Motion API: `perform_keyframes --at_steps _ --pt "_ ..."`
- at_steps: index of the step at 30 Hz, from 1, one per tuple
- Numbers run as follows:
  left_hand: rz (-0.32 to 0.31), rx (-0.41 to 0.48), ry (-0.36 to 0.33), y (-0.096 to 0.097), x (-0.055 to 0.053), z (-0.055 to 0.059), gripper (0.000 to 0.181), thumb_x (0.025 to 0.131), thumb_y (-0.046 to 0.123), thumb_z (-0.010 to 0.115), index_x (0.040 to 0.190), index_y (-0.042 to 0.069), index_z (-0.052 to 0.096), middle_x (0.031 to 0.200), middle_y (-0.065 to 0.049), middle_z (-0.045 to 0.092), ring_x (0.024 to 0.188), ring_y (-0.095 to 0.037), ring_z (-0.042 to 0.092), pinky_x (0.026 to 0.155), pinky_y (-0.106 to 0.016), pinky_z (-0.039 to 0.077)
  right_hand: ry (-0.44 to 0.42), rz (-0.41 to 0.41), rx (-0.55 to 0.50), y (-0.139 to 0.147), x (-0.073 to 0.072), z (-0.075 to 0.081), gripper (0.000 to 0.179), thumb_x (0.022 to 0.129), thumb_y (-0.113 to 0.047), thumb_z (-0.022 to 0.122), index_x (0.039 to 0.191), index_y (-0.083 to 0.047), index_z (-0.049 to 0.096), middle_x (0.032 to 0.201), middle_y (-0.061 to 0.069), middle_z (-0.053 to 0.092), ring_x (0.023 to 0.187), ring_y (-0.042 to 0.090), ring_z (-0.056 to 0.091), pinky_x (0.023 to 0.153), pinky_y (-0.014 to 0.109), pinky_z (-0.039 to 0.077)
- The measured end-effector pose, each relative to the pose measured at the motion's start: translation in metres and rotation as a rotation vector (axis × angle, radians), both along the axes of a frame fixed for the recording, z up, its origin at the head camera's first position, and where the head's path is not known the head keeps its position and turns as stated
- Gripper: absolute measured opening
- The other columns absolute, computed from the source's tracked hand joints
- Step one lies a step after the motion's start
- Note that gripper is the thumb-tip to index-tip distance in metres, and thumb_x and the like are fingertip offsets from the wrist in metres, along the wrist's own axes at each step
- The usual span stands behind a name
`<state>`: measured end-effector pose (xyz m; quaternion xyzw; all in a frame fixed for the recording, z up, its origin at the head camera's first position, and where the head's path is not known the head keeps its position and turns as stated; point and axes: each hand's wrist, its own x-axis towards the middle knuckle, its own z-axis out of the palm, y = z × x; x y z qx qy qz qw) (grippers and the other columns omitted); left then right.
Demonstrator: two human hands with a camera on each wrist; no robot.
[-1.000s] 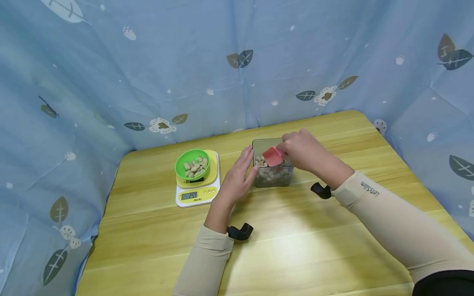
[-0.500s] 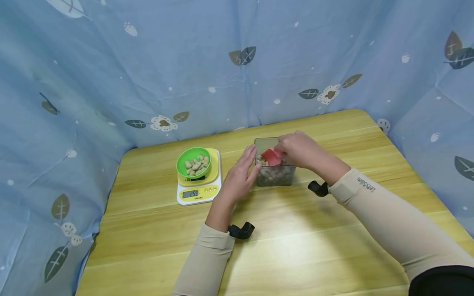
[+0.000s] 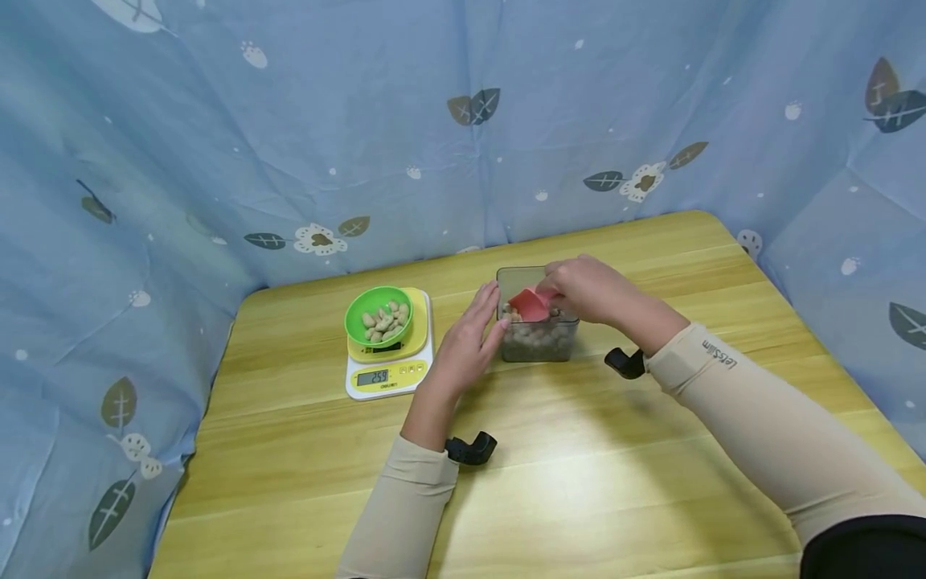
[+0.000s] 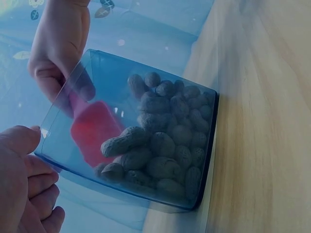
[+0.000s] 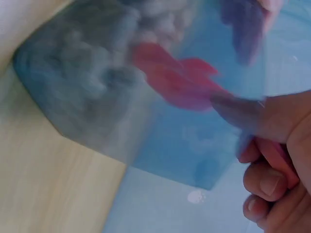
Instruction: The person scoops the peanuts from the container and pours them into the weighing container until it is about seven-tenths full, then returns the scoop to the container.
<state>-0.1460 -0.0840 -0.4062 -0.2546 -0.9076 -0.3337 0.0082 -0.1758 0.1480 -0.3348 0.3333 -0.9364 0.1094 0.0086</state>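
Observation:
A see-through grey container (image 3: 517, 279) of unshelled peanuts (image 4: 163, 167) stands on the table between my hands. My left hand (image 3: 463, 350) rests against its left side, fingers fairly straight and thumb by the near corner. My right hand (image 3: 589, 291) grips the handle of a pink scoop (image 3: 530, 305), whose head is tilted down inside the container. In the left wrist view, the scoop (image 4: 97, 131) meets the peanuts, one lying across its edge. The right wrist view is blurred around the scoop (image 5: 180, 82), but fingers curled round the handle show there.
Left of the container, a yellow and white kitchen scale (image 3: 415, 354) bears a green bowl (image 3: 352, 323) with several peanuts. Its display (image 3: 372, 377) seems to read 259. A blue patterned curtain (image 3: 405, 129) hangs behind and beside the wooden table (image 3: 550, 482).
The pink scoop has dipped a little lower and tilted among the peanuts, my right hand moving slightly with it. My left hand stays at the container; bowl and scale look unchanged.

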Motion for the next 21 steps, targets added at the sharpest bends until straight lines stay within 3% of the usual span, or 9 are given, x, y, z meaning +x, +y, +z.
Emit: perform_keyframes --at_steps 4,10,12,16,21 --pt "-0.001 0.006 -0.007 0.0 0.0 0.0 0.057 0.106 0.037 0.041 0.158 0.021 0.023 0.164 0.012 0.013 0.151 -0.009 0.012 0.121 -0.039 0.024 -0.039 -0.013 -0.031 0.003 -0.002 0.002 0.008 0.085 -0.007 0.075 0.093 -0.009 0.078 0.077 0.002 0.061 0.068 0.017 0.054 0.065 0.035 0.049" --pt "-0.002 0.008 -0.006 0.001 0.0 0.001 0.058 0.105 0.033 0.044 0.158 0.018 0.025 0.164 0.011 0.014 0.151 -0.009 0.013 0.121 -0.04 0.025 0.102 -0.021 0.047 -0.001 -0.001 -0.008 0.006 0.081 -0.012 0.08 0.086 -0.011 0.077 0.073 0.001 0.06 0.065 0.018 0.058 0.062 0.04 0.046" --pt "-0.002 0.008 -0.004 0.001 0.0 0.001 0.058 0.105 0.034 0.043 0.157 0.017 0.026 0.165 0.011 0.014 0.151 -0.01 0.013 0.12 -0.041 0.025 0.107 -0.017 0.047 -0.002 0.0 -0.007 0.005 0.081 -0.011 0.08 0.084 -0.011 0.076 0.073 0.001 0.06 0.066 0.018 0.057 0.062 0.039 0.046" --pt "-0.005 0.005 -0.002 -0.001 0.0 0.001 0.059 0.106 0.041 0.038 0.157 0.015 0.026 0.165 0.012 0.012 0.151 -0.01 0.012 0.121 -0.04 0.024 -0.037 -0.026 -0.013 0.001 0.0 0.0 0.005 0.086 -0.008 0.074 0.09 -0.009 0.077 0.076 0.002 0.06 0.068 0.018 0.055 0.065 0.038 0.047" --pt "-0.012 0.003 -0.007 0.0 0.0 0.0 0.064 0.105 0.05 0.032 0.157 0.014 0.025 0.165 0.012 0.011 0.151 -0.009 0.011 0.121 -0.038 0.022 -0.202 -0.1 -0.098 0.01 -0.004 0.002 0.013 0.091 -0.011 0.07 0.101 -0.009 0.078 0.083 0.005 0.065 0.073 0.019 0.053 0.067 0.037 0.046"
